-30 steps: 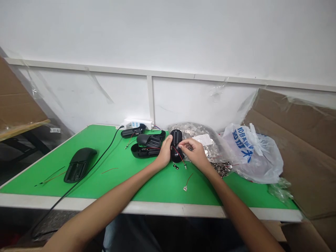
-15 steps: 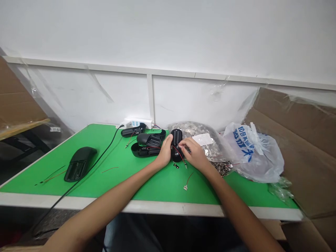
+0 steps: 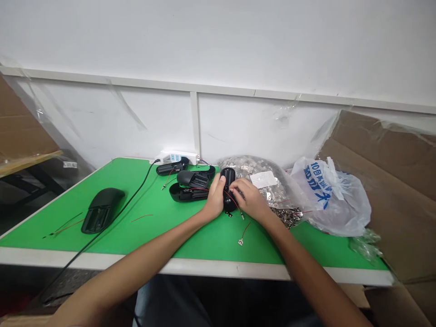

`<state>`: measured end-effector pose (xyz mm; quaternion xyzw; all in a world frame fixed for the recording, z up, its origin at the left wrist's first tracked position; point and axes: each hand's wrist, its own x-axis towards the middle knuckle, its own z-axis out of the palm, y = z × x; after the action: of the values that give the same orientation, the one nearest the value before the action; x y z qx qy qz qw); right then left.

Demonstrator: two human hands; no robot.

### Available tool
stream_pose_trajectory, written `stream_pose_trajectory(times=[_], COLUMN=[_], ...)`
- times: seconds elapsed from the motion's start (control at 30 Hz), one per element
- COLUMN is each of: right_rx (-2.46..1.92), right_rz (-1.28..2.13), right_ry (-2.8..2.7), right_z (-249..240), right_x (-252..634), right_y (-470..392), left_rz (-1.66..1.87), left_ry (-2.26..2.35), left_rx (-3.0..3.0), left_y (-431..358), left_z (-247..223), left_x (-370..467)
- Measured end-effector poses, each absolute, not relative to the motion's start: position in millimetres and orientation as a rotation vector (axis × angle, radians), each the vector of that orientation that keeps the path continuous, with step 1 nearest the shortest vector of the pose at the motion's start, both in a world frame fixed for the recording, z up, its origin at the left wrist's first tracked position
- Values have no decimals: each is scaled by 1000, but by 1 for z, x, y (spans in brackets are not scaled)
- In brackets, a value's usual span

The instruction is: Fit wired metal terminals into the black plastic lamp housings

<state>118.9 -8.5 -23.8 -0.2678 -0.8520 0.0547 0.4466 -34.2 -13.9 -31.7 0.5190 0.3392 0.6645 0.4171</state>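
My left hand (image 3: 214,198) is closed round the left side of a glossy black plastic housing (image 3: 228,174), its thumb along the edge. The housing stands on end above the green tabletop. At its middle my right hand (image 3: 248,195) pinches a thin red wire (image 3: 234,198), whose lower end carries a small metal tip. The fingers hide the exact grip point. Just below the housing lie small dark pieces (image 3: 229,214), partly covered. Nearer the front edge is a metal contact tab (image 3: 240,242) with a short red wire.
Several more black housings (image 3: 192,193) lie left of my hands, and another housing (image 3: 103,210) sits farther left beside a black cable (image 3: 126,206). A white power strip (image 3: 179,157) is against the wall. Bags of metal contacts (image 3: 259,165) and a white plastic bag (image 3: 337,200) occupy the right.
The housing has turned slightly in my left hand and sits a little lower over the small dark pieces. My right hand keeps its pinch at the middle.
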Motion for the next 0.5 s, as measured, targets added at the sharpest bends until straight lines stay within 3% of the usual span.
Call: stream_pose_trajectory(times=[0.5], right_rx=[-617], right_rz=[67], right_ry=[-1945], right_z=[-28], right_x=[119], right_y=[-14], left_rz=[1670], left_ry=[727], left_rx=[1155], left_y=[-18], left_z=[-26], left_x=[-38])
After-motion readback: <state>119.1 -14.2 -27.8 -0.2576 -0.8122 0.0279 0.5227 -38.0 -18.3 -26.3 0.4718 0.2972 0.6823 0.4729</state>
